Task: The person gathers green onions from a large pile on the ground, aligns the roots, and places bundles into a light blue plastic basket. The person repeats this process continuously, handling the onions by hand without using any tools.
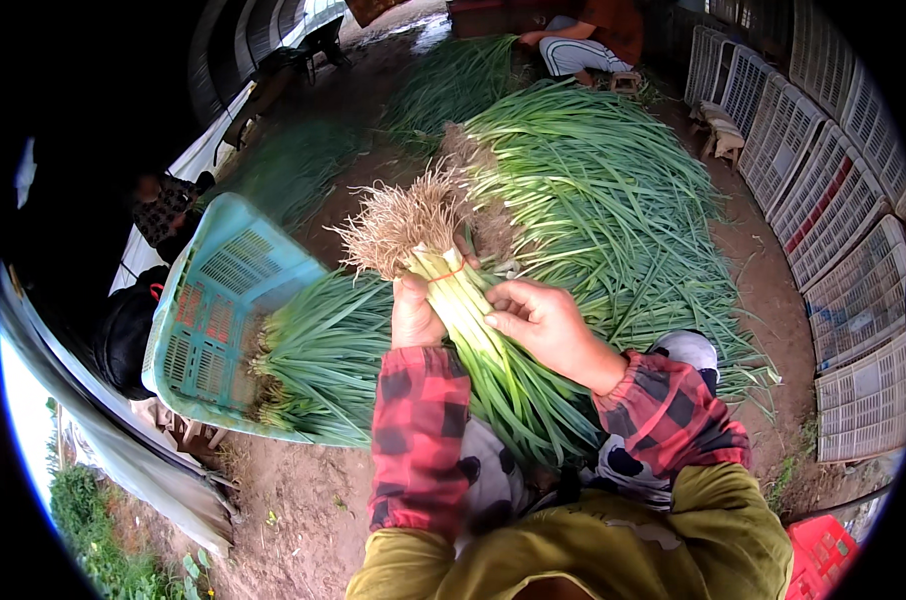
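A thick bunch of green garlic (460, 310) lies across my lap, its tangled brown roots (401, 222) toward the far left and its green leaves toward me. Around its pale stalks, just below the roots, runs a thin orange-red tie (453, 272). My left hand (416, 310) is closed around the stalks from the left side, its fingers mostly hidden beneath. At the bunch's right edge my right hand (541, 325) is closed, thumb and forefinger pinched at the stalks. Whether a tie end is in that pinch I cannot tell.
At left a turquoise plastic crate (248, 215) holds more green garlic (323, 360). A large loose pile (613, 200) covers the ground ahead and right. White crates (833, 200) line the right side. Another person (613, 30) sits at the far end; a second person (163, 210) is far left.
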`<state>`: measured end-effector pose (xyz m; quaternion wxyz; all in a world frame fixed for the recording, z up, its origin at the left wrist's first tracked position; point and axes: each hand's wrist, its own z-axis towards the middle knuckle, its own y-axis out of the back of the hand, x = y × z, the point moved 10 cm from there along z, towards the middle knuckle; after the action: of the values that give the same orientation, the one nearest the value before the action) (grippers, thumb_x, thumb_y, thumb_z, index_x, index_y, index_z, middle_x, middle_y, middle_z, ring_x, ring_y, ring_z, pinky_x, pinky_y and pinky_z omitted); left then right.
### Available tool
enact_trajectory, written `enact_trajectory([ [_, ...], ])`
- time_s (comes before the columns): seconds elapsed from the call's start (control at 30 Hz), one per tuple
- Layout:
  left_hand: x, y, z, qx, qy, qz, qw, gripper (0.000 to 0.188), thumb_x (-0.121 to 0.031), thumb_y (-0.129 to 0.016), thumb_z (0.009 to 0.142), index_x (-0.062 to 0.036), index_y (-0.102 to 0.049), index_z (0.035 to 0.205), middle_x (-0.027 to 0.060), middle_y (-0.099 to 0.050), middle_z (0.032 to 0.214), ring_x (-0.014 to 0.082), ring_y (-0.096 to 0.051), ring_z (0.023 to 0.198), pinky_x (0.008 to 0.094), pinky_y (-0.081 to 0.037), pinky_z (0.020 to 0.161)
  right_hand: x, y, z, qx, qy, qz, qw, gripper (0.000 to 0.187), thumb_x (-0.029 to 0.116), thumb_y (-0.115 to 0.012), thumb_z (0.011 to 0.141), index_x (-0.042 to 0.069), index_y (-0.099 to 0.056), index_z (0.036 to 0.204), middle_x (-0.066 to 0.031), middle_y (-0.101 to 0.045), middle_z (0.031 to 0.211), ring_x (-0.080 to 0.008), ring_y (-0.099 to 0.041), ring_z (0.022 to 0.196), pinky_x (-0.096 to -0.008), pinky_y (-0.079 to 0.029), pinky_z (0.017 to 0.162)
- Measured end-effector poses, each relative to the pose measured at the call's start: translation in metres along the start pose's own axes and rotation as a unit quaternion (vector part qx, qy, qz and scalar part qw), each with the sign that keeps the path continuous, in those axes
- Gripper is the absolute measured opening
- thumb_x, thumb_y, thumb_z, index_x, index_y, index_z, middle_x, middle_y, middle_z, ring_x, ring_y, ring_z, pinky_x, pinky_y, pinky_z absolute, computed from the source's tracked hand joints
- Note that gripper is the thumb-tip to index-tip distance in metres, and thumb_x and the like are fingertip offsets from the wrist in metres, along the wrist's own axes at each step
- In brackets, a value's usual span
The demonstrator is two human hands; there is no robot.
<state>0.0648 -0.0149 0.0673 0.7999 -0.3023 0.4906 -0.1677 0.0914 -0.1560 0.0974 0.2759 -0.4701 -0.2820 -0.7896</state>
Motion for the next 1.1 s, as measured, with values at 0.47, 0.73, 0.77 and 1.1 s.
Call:
enact_trajectory([
  [0.47,0.026,-0.018,0.007,-0.009,0.019,0.109,0.994,0.092,-0.063,-0.076,0.061,-0.0008,-0.049,0.124,0.0109,-0.06,0.11,0.0222,-0.061,0.099,0.0364,-0.053,0.084,0.008,0.029,0.0,-0.074,0.116,-0.133,0.982,0.023,0.009,-0.066,0.077,-0.001,-0.06,0.096,-0.0139,-0.059,0.091,-0.0311,-0.06,0.083,-0.0387,-0.048,0.074],
  [0.73,0.04,-0.043,0.008,-0.039,-0.028,0.161,0.986,0.07,-0.034,-0.079,0.078,-0.0002,-0.045,0.129,0.0074,-0.057,0.121,0.0166,-0.055,0.109,0.0313,-0.043,0.096,-0.058,0.013,0.005,-0.004,-0.069,0.033,0.997,0.095,0.016,-0.086,0.059,0.002,-0.034,0.137,-0.0143,-0.054,0.126,-0.0283,-0.053,0.116,-0.0364,-0.042,0.099],
  [0.77,0.042,-0.047,0.006,-0.054,-0.02,0.171,0.984,0.064,-0.032,-0.074,0.083,0.0004,-0.045,0.13,0.0084,-0.055,0.124,0.0174,-0.053,0.112,0.0316,-0.04,0.098,-0.06,0.016,0.008,-0.001,-0.056,0.085,0.995,0.092,0.014,-0.085,0.06,0.002,-0.036,0.137,-0.0126,-0.054,0.126,-0.0258,-0.053,0.116,-0.0354,-0.042,0.098],
  [1.1,0.021,-0.048,-0.001,0.008,-0.032,0.219,0.975,0.071,-0.019,-0.069,0.085,0.0049,-0.033,0.142,0.0206,-0.042,0.142,0.0265,-0.038,0.134,0.0379,-0.026,0.112,-0.027,0.074,0.019,-0.019,-0.058,0.174,0.983,0.075,-0.001,-0.081,0.058,0.0,-0.05,0.127,-0.0056,-0.062,0.113,-0.0143,-0.059,0.103,-0.0296,-0.046,0.092],
])
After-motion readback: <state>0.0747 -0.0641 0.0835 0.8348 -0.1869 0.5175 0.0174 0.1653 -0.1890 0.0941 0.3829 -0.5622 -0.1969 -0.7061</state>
